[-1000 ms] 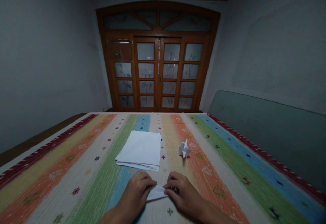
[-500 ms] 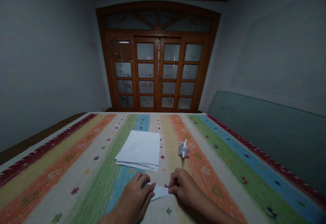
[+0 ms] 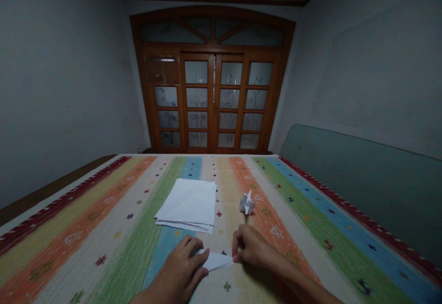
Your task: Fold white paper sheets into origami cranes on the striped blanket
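A folded white sheet of paper (image 3: 218,260) lies low in the head view, narrowing to a point on the right. My left hand (image 3: 184,265) grips its wide end between thumb and fingers, hiding part of it. The pointed tip is pinched by the thumb and forefinger of my right hand (image 3: 250,247). Beyond my hands, to the left, rests a stack of square white paper (image 3: 188,202). A small folded paper crane (image 3: 246,203) stands past my right hand.
A striped, multicoloured cloth (image 3: 113,221) covers the table. At the right, a pale green panel (image 3: 359,179) stands along the table's side. Wooden doors with glass panes (image 3: 212,101) are in the wall beyond the far edge.
My right hand has shifted slightly to the right along the folded paper's tip, and more of the paper shows between my hands. My left hand has stayed nearly in place.
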Demonstrator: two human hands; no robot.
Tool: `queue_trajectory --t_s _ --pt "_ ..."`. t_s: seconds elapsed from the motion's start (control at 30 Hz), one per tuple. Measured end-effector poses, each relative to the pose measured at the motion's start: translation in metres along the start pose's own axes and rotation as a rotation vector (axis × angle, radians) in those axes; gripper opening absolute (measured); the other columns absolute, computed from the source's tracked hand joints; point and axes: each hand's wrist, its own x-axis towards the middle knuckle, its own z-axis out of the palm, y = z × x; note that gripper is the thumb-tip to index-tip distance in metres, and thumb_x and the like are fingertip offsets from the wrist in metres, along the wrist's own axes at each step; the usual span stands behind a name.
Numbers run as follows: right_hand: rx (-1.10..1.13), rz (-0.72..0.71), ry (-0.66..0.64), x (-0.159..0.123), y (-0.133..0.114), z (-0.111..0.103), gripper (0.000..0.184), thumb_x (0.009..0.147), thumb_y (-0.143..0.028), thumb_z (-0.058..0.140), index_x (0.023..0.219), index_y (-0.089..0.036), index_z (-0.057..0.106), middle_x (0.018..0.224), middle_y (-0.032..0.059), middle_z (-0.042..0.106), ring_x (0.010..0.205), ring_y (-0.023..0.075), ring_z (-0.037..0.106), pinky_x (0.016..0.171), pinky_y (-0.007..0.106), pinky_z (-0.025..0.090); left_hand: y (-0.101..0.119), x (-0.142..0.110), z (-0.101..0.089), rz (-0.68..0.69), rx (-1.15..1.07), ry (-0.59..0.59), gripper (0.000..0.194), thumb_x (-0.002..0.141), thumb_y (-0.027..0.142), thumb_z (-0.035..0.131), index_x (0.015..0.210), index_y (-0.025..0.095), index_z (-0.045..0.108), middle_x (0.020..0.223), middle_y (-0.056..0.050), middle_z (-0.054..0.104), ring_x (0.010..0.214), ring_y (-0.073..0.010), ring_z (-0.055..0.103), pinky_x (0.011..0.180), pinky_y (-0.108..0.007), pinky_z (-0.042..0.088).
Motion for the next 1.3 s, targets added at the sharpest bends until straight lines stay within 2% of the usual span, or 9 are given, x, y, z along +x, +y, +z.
queue_trajectory --t_s 0.07,0.17,0.27,0.4,0.6,0.8,0.93,1.1,1.3 --pt "0.028 -0.021 -0.027 0.003 0.002 -0.002 0.017 0.058 -0.006 0.082 0.066 -0.021 0.080 0.076 -0.0003 0.070 0.074 0.0176 0.060 0.063 0.024 0.041 0.001 0.001 -0.001 -0.033 -0.053 0.013 0.030 0.089 0.010 0.068 0.116 0.025 0.072 0.115 -0.008 0.067 0.107 -0.0264 0.062 0.092 -0.038 0.054" --pt "0.078 -0.052 -0.056 0.006 0.002 -0.005 0.017 0.066 -0.005 0.074 0.071 -0.019 0.082 0.065 -0.0006 0.069 0.063 0.0154 0.059 0.057 0.023 0.039 0.001 0.002 -0.002 -0.076 -0.111 0.005 0.027 0.087 0.011 0.072 0.109 0.025 0.074 0.114 -0.007 0.066 0.107 -0.0263 0.063 0.092 -0.038 0.053" --pt "0.122 -0.087 -0.056 0.003 -0.004 -0.005 0.015 0.076 -0.011 0.069 0.078 -0.018 0.083 0.072 0.0020 0.074 0.067 0.0163 0.063 0.059 0.023 0.042 0.000 0.003 -0.001 -0.092 -0.155 0.006 0.030 0.084 0.008 0.073 0.109 0.025 0.074 0.114 -0.007 0.065 0.106 -0.0255 0.063 0.092 -0.038 0.053" --pt "0.147 -0.134 -0.069 -0.009 -0.014 0.003 0.012 0.074 -0.016 0.075 0.082 -0.020 0.082 0.080 0.0025 0.074 0.075 0.0179 0.065 0.064 0.024 0.045 0.001 0.004 0.000 -0.105 -0.193 -0.004 0.034 0.082 0.004 0.070 0.109 0.025 0.072 0.113 -0.006 0.062 0.103 -0.0239 0.063 0.091 -0.036 0.053" --pt "0.076 -0.176 0.004 -0.017 -0.019 0.021 0.025 0.073 -0.012 0.081 0.097 -0.018 0.079 0.096 0.0067 0.074 0.089 0.0221 0.065 0.079 0.030 0.047 0.002 0.004 0.001 -0.050 -0.219 0.006 0.032 0.088 0.005 0.063 0.112 0.025 0.069 0.112 -0.006 0.060 0.099 -0.0224 0.063 0.087 -0.035 0.054" --pt "0.092 -0.235 0.076 -0.016 -0.016 0.027 0.018 0.071 -0.003 0.077 0.082 -0.017 0.074 0.093 0.0039 0.072 0.088 0.0203 0.065 0.079 0.029 0.046 0.001 0.004 -0.001 -0.050 -0.264 0.090 0.056 0.083 -0.005 0.051 0.128 0.026 0.062 0.116 -0.007 0.069 0.103 -0.0220 0.067 0.091 -0.034 0.055" --pt "0.068 -0.353 0.143 -0.018 -0.018 0.023 0.017 0.076 -0.002 0.068 0.083 -0.017 0.072 0.090 0.0040 0.070 0.088 0.0203 0.065 0.078 0.029 0.046 -0.002 0.005 -0.009 -0.087 -0.191 0.147 0.050 0.080 -0.001 0.056 0.121 0.026 0.066 0.107 -0.006 0.075 0.096 -0.0245 0.070 0.087 -0.037 0.056" --pt "-0.074 -0.427 0.230 -0.018 -0.016 0.021 0.020 0.080 -0.001 0.061 0.086 -0.017 0.070 0.092 0.0073 0.069 0.088 0.0226 0.063 0.078 0.032 0.046 -0.003 0.005 -0.015 -0.156 -0.150 0.153 0.039 0.073 -0.003 0.056 0.097 0.023 0.074 0.092 -0.004 0.074 0.086 -0.0233 0.072 0.076 -0.032 0.056" --pt "-0.255 -0.560 0.295 -0.020 -0.019 0.027 0.019 0.084 -0.004 0.057 0.091 -0.017 0.070 0.091 0.0107 0.070 0.088 0.0259 0.059 0.079 0.038 0.044 0.000 0.003 -0.008 -0.032 -0.155 0.249 0.042 0.071 -0.005 0.056 0.097 0.022 0.074 0.090 -0.004 0.075 0.083 -0.0214 0.073 0.074 -0.030 0.057"
